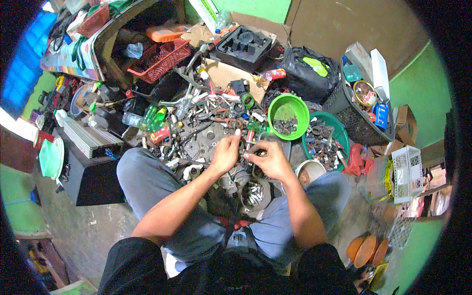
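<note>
In the middle of the view, above a heap of metal parts (201, 137), my two hands are close together. My left hand (226, 155) is closed with its thumb stretched forward; whatever its fingers hold is hidden. My right hand (270, 160) curls its fingers and thumb together at a small dark piece, too small to name. Just below the hands, between my legs, a round container (255, 205) holds several short silvery cylinders. Beyond my right hand, a bright green basin (301, 106) contains small dark metal bits. A whitish round tub (310, 170) stands beside my right forearm.
At the right, a dark green basin (347, 142) is filled with mixed parts, near a black crate (361, 118). A red basket (164, 61) and a black tray (246, 43) lie at the back. A large black box (93, 177) stands left of my knee.
</note>
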Available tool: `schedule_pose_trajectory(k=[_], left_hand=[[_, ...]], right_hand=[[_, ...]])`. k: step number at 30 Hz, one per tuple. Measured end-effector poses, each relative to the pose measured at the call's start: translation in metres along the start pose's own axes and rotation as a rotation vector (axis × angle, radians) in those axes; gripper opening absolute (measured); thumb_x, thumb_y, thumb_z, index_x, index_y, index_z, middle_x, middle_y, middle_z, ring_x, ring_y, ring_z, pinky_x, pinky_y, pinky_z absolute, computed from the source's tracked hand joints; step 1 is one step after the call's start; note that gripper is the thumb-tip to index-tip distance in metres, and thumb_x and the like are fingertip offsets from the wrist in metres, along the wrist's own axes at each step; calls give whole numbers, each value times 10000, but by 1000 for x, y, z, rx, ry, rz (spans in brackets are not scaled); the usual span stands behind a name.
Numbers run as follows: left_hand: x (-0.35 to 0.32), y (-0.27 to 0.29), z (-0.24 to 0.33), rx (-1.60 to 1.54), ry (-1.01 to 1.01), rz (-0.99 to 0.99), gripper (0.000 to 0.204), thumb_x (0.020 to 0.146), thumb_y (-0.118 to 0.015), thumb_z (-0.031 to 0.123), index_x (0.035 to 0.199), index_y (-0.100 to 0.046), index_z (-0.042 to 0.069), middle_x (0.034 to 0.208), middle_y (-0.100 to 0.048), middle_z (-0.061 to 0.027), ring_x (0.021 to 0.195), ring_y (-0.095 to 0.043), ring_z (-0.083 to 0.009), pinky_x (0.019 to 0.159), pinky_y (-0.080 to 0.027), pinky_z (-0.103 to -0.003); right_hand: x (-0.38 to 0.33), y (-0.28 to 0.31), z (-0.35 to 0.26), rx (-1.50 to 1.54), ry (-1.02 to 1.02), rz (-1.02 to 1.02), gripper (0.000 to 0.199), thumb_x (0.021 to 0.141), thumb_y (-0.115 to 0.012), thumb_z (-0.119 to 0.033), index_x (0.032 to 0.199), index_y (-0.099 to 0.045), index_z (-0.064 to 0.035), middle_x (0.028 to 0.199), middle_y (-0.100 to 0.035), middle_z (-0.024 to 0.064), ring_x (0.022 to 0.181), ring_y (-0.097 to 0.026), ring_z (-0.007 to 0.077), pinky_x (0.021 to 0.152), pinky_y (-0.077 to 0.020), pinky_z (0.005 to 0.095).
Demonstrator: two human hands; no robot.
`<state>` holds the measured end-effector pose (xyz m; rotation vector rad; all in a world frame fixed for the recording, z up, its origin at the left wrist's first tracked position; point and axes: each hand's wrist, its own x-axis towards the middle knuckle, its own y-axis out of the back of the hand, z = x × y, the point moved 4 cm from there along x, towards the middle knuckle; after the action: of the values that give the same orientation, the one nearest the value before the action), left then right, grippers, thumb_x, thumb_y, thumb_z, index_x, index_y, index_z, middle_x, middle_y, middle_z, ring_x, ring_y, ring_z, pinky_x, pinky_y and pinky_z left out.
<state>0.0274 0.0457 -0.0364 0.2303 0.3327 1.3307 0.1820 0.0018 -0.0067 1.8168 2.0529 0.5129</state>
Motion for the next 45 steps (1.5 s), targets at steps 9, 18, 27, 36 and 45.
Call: schedule_pose_trajectory(k=[9, 18, 27, 36, 45], left_hand=[[2, -3, 7, -28, -60, -49, 642, 1011, -353, 482, 750, -534, -76, 580, -481, -143, 613, -417, -159, 585, -389, -411], [2, 9, 8, -215, 73, 42, 601, 1012, -352, 487, 861, -630, -23, 619, -377, 58, 610, -323, -74, 526, -278, -314], [-7, 5, 18, -305, 17, 21, 589, 1005, -361, 512, 986, -627, -14, 828, -521, -30, 792, -436, -128, 742, -361, -305], [-3, -4, 18, -495, -59, -255, 583, 1030, -334, 460, 848, -649, 5, 773, -623, -12, 763, -541, -97, 754, -434, -266], [-6, -1, 18, -288, -239, -218, 533, 1032, -290, 452, 991, -603, 23, 877, -628, -39, 810, -558, -129, 771, -451, -298]], right_hand=[[3, 9, 11, 238, -123, -187, 247, 815, -746, -215, 893, -705, 16, 742, -669, 55, 643, -591, 124, 599, -490, 320], [-9, 48, 24, 203, -111, -231, 241, 840, -725, -191, 951, -692, 21, 812, -670, 51, 748, -609, 104, 672, -507, 284], [-19, 58, 59, -527, 140, 180, 192, 810, -720, -81, 948, -656, 37, 904, -659, 101, 811, -614, 101, 715, -516, 291], [-17, 28, -3, 288, 43, -23, 273, 837, -733, -160, 1063, -658, -27, 997, -671, 74, 919, -619, 134, 773, -523, 312], [-8, 12, -4, 264, -70, -132, 182, 838, -724, -96, 976, -665, 7, 871, -665, 29, 805, -603, 81, 715, -502, 255]])
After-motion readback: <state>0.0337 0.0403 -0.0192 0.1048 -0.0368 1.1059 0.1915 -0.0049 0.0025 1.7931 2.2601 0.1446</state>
